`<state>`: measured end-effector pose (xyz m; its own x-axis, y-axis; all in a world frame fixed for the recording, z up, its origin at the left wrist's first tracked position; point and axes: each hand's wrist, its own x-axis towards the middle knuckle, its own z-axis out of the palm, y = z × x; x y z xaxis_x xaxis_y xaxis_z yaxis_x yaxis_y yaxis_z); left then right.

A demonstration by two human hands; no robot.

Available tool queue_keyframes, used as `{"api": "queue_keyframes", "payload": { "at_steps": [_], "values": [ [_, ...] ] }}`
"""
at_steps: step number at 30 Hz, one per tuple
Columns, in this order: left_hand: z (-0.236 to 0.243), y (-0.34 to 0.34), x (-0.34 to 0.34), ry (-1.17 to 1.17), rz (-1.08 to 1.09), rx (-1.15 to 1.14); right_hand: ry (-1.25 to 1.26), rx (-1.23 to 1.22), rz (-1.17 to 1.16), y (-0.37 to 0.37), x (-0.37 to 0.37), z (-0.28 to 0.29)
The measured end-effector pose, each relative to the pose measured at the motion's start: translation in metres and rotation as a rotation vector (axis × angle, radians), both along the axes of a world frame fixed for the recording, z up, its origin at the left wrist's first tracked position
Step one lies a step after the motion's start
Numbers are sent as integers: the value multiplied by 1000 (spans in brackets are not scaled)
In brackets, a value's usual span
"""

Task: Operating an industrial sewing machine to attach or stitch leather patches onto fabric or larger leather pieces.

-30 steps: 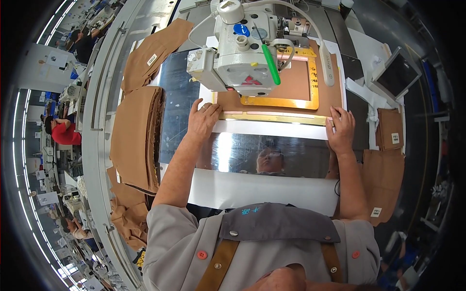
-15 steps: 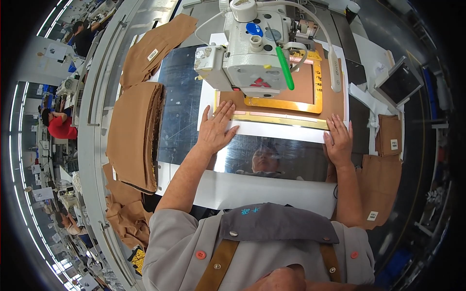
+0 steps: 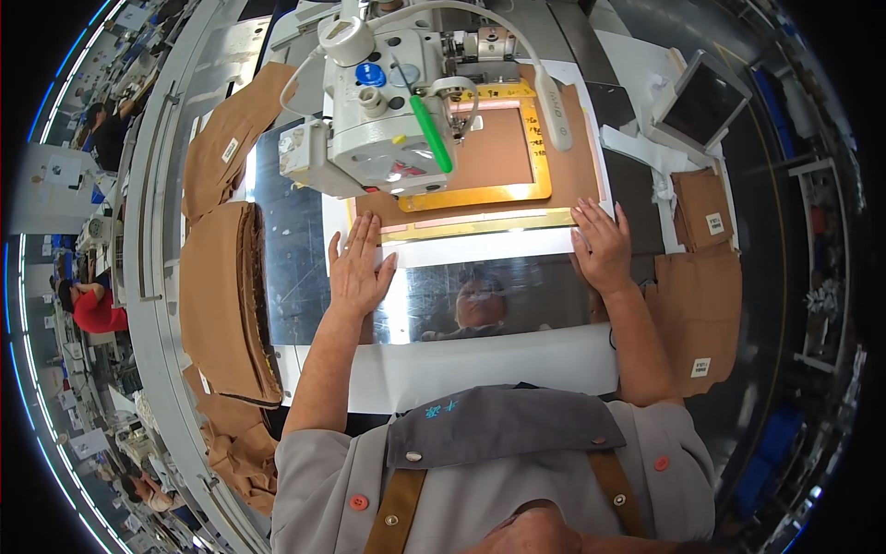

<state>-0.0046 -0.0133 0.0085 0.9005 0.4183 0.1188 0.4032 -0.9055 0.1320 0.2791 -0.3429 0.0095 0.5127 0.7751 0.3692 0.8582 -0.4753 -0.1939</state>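
My left hand [image 3: 360, 270] lies flat, fingers apart, its tips at the near left corner of a tan fabric panel [image 3: 369, 202] on a white sheet [image 3: 443, 251]. At the right end of a yellow strip [image 3: 461, 228] along the panel's near edge, my right hand [image 3: 602, 247] rests with fingers stretched out. Neither hand grasps anything. A yellow frame [image 3: 539, 175] sits on the panel. Over its left part stands a white sewing machine head [image 3: 383, 129], hiding some of the frame and panel.
A green-handled tool [image 3: 430, 134] leans on the machine head. Stacked tan panels [image 3: 220, 300] lie left, more tan pieces [image 3: 697, 319] right. A small screen [image 3: 701, 100] stands at the far right. Shiny metal plate [image 3: 544, 286] spans the near side. Other people work at far left.
The whole view has shifted, so the machine and work appear further left. My left hand has drawn slightly nearer to me along the panel's edge; the right stays at the strip's end.
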Motion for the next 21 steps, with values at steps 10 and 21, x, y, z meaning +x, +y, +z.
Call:
{"api": "queue_keyframes", "payload": {
  "at_steps": [10,21],
  "values": [
    [-3,2,-3,-33,12,-34,-4,-5,-142,1,2,-7],
    [-9,4,-2,-16,84,47,-61,5,-194,-2,3,-9]
  ]
}}
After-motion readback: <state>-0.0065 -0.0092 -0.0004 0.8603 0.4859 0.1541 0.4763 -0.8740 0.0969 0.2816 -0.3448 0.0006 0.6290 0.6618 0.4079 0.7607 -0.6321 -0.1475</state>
